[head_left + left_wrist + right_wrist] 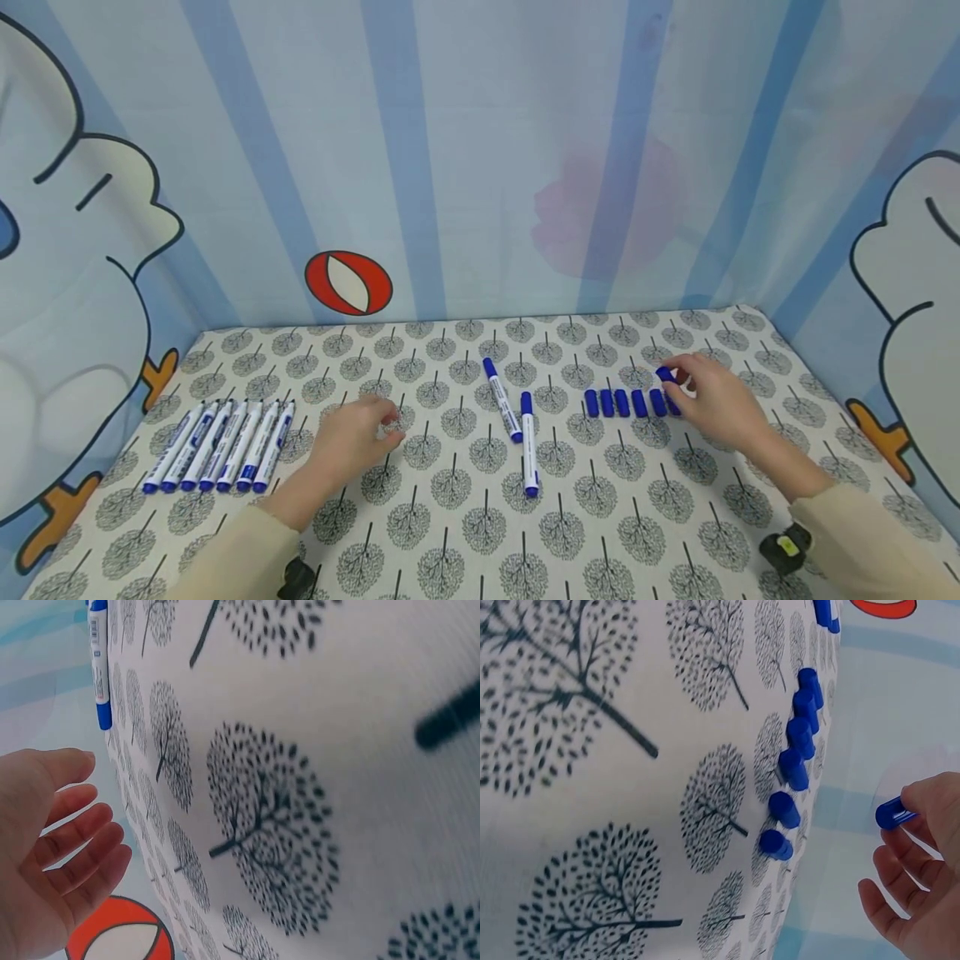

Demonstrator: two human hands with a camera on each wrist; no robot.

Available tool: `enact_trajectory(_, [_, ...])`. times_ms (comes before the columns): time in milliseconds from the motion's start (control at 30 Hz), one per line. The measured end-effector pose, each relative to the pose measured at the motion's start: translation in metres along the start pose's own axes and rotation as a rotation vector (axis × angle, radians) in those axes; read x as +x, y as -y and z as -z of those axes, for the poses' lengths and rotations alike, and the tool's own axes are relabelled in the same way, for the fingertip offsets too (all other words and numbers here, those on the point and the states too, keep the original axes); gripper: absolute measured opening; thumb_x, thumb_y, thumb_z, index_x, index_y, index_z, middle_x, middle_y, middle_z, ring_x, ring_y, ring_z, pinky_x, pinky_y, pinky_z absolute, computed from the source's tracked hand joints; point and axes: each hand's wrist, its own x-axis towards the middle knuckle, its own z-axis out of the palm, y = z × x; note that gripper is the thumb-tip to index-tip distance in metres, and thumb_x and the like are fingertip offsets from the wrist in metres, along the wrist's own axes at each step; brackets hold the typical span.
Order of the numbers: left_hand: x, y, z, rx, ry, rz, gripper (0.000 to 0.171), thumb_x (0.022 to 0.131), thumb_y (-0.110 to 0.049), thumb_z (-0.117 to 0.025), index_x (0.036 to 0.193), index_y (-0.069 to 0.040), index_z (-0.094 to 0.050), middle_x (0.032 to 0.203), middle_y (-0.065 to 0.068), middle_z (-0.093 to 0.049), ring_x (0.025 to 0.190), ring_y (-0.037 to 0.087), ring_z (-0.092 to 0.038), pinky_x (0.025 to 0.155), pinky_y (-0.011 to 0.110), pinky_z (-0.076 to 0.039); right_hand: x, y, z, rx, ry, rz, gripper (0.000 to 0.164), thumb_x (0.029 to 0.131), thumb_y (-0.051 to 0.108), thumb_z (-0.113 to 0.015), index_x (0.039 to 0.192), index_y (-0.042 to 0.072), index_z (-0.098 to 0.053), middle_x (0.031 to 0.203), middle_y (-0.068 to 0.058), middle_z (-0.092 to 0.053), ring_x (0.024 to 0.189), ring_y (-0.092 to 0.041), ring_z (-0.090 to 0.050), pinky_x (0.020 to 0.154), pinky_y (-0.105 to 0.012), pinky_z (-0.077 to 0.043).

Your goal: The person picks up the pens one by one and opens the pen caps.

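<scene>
My right hand (716,404) pinches a blue marker cap (892,813) between thumb and index finger, raised off the cloth. Just below it lies a row of several blue caps (622,403), side by side. My left hand (351,443) hovers over the cloth at centre left, fingers loosely bent and holding nothing. Between the hands lie two capped markers, one slanting farther back (502,402) and one nearer the front (529,446). A line of several uncapped white markers (220,447) lies at the left, dark tips toward the back.
A tree-patterned cloth (487,575) covers the table. Behind it hangs a blue-striped curtain (480,167) with a printed red-and-white ball (348,283). Printed cartoon figures cover the side walls at left (67,333) and right (918,333).
</scene>
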Motion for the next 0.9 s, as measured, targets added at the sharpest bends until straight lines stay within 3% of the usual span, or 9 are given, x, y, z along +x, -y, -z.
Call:
enact_trajectory(200, [0.003,-0.012,-0.004,0.009,-0.014,-0.048,0.017,0.073,-0.024,-0.073,0.086,-0.016,-0.066,0.079,-0.004,-0.060,0.063,0.008,-0.053,0.052,0.022,-0.043,0.000,-0.013,0.000,0.025,0.031,-0.044,0.032,0.085,0.013,-0.061,0.114,0.000,-0.056,0.086,-0.008,-0.061,0.071,-0.019,-0.055,0.056,-0.029,-0.045])
enact_trajectory(567, [0.009,-0.033,-0.014,-0.041,0.022,-0.067,0.013,0.076,-0.022,-0.071,0.087,-0.016,-0.067,0.080,-0.006,-0.059,0.064,0.008,-0.053,0.053,0.023,-0.044,-0.004,-0.030,-0.004,0.040,0.076,-0.109,0.030,0.087,0.013,-0.058,0.113,-0.001,-0.054,0.081,-0.008,-0.061,0.061,-0.014,-0.053,0.047,-0.026,-0.042])
enact_trajectory(900, [0.020,-0.048,-0.021,-0.012,0.042,-0.099,0.020,0.076,-0.030,-0.072,0.089,-0.017,-0.067,0.083,-0.008,-0.060,0.067,0.008,-0.056,0.058,0.022,-0.046,-0.006,-0.039,-0.009,0.047,0.132,-0.157,0.030,0.089,0.015,-0.055,0.114,-0.003,-0.052,0.082,-0.011,-0.061,0.054,-0.011,-0.048,0.045,-0.027,-0.038])
